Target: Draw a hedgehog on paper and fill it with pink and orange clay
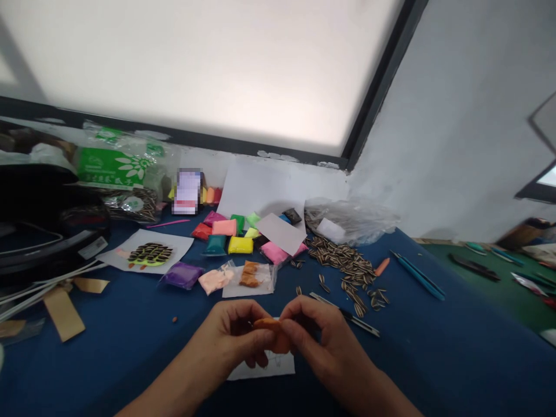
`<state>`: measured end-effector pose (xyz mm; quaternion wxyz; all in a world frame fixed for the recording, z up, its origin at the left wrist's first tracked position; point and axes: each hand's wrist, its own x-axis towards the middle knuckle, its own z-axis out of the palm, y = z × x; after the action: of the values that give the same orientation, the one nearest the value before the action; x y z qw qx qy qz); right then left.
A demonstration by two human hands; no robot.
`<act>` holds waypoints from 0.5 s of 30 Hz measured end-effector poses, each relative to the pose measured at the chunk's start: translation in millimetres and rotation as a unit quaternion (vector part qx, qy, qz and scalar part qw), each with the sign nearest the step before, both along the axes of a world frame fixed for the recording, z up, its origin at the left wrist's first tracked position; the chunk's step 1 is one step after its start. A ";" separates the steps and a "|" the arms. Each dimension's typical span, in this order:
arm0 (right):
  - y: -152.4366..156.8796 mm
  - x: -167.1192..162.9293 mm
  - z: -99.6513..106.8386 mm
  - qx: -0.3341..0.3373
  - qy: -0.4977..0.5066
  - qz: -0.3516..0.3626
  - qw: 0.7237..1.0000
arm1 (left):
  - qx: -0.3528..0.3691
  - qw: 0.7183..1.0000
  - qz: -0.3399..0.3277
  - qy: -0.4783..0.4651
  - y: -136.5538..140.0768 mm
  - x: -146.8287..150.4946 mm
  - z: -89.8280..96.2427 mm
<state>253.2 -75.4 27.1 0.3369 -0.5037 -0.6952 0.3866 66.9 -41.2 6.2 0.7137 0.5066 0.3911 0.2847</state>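
Between the fingertips of my left hand (234, 333) and my right hand (315, 327) is a piece of orange modelling clay (275, 330). Both hands are closed on it, thumbs toward me. Under the hands lies a white paper (282, 365) with a faint drawing, partly covered by my fingers. Just beyond them, an opened clear packet (249, 275) holds more orange-brown clay. A utility knife (356, 321) lies to the right of my right hand. A small brown bit (174, 319) sits on the blue cloth at left.
Colourful clay packets (240, 245) and a pile of sunflower seeds (341, 258) lie farther back. Blue tweezers (419, 275) are at right. A seed-covered clay piece (152, 253) rests on paper at left, near a purple packet (182, 275). A phone (187, 191) stands behind.
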 end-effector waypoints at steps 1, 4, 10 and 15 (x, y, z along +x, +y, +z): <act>0.0 -0.1 0.3 0.002 -0.001 0.001 1.000 | -0.003 1.000 -0.002 0.002 -0.1 0.1 0.4; 0.1 -0.6 1.0 0.009 0.002 0.004 1.000 | -0.002 1.000 -0.007 0.008 0.0 -0.4 1.4; -0.1 -2.4 -1.9 0.012 0.013 -0.006 1.000 | 0.007 1.000 -0.005 0.003 -0.7 -0.1 -2.0; -1.4 -3.2 -2.8 0.003 -0.004 -0.004 1.000 | -0.014 1.000 -0.017 0.015 -2.3 1.6 -0.1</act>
<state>250.0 -76.8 24.3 0.3376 -0.5071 -0.6956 0.3808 68.5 -43.5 6.0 0.7192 0.5079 0.3971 0.2591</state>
